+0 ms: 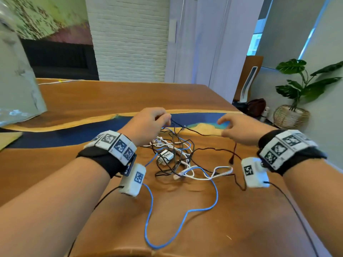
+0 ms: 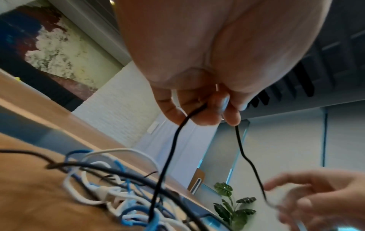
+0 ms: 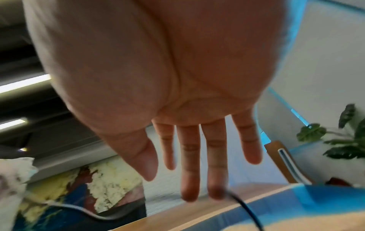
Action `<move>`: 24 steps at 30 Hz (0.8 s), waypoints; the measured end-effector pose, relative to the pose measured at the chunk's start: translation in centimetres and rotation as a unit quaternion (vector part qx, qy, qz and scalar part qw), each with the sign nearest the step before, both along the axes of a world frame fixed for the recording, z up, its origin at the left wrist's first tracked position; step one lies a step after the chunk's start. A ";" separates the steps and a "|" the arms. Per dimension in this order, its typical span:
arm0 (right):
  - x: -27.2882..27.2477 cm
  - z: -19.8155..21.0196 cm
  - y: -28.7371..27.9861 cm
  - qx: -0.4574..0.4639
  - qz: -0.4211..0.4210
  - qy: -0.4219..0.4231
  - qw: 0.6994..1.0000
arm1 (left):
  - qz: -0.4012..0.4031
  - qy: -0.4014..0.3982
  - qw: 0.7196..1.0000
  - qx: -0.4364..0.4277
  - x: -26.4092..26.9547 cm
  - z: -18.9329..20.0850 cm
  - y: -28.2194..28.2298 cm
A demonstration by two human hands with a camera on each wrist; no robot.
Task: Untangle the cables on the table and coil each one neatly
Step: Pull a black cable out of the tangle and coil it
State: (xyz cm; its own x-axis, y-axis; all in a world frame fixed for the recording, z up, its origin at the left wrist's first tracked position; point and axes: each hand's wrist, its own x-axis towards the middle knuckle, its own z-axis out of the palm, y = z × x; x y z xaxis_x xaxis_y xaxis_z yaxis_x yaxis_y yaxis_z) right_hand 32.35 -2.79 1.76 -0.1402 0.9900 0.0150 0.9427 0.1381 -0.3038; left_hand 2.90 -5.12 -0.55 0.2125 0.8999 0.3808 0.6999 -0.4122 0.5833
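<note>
A tangle of black, white and blue cables point(image 1: 174, 156) lies on the wooden table point(image 1: 111, 101) between my wrists. My left hand point(image 1: 167, 120) is raised above the tangle's far side and pinches a thin black cable point(image 1: 194, 131). In the left wrist view two strands of the black cable point(image 2: 173, 140) hang from my left hand point(image 2: 215, 112). One strand runs right to my right hand point(image 1: 221, 127). In the right wrist view my right hand point(image 3: 173, 179) has straight, spread fingers, and the black cable point(image 3: 242, 204) passes by the fingertips ungripped. A blue cable point(image 1: 185, 214) loops toward me.
A white charger block point(image 1: 165, 155) sits inside the tangle, and a black plug point(image 1: 231, 160) hangs near my right wrist. A grey marbled slab point(image 1: 18, 80) stands at the left. The table's right edge runs close by, with a potted plant point(image 1: 297, 86) beyond it.
</note>
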 end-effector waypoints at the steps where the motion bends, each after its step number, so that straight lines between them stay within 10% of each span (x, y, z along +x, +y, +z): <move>1: -1.2 -0.4 -0.2 -0.004 0.020 0.016 1.000 | -0.014 0.005 1.000 0.010 0.7 0.4 -0.1; 7: -8.0 -0.6 -2.0 0.047 0.202 0.184 0.961 | -0.071 0.003 0.997 0.036 3.9 1.2 -0.2; 10: -7.3 1.0 -2.0 0.119 0.155 0.269 0.943 | -0.070 -0.076 0.994 -0.038 2.1 0.3 0.0; 14: -2.5 2.9 -1.4 0.163 0.083 0.404 0.896 | -0.041 0.007 0.995 -0.094 -1.6 -3.0 0.3; 19: 1.8 2.0 -0.5 0.137 -0.007 0.094 0.986 | -0.005 -0.025 0.996 -0.080 -2.7 -4.1 0.5; 24: -1.6 -0.2 -0.7 0.189 0.009 -0.004 0.982 | -0.024 0.008 0.999 -0.021 0.8 -2.1 -0.2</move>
State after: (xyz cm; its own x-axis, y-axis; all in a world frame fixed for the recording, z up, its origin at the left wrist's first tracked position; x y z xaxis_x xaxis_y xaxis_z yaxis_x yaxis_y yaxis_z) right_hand 30.74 -3.53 1.59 -0.1588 0.9111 0.3803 0.9412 0.2561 -0.2205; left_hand 3.66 -5.27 -2.66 0.2616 0.9035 0.3395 0.6893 -0.4211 0.5895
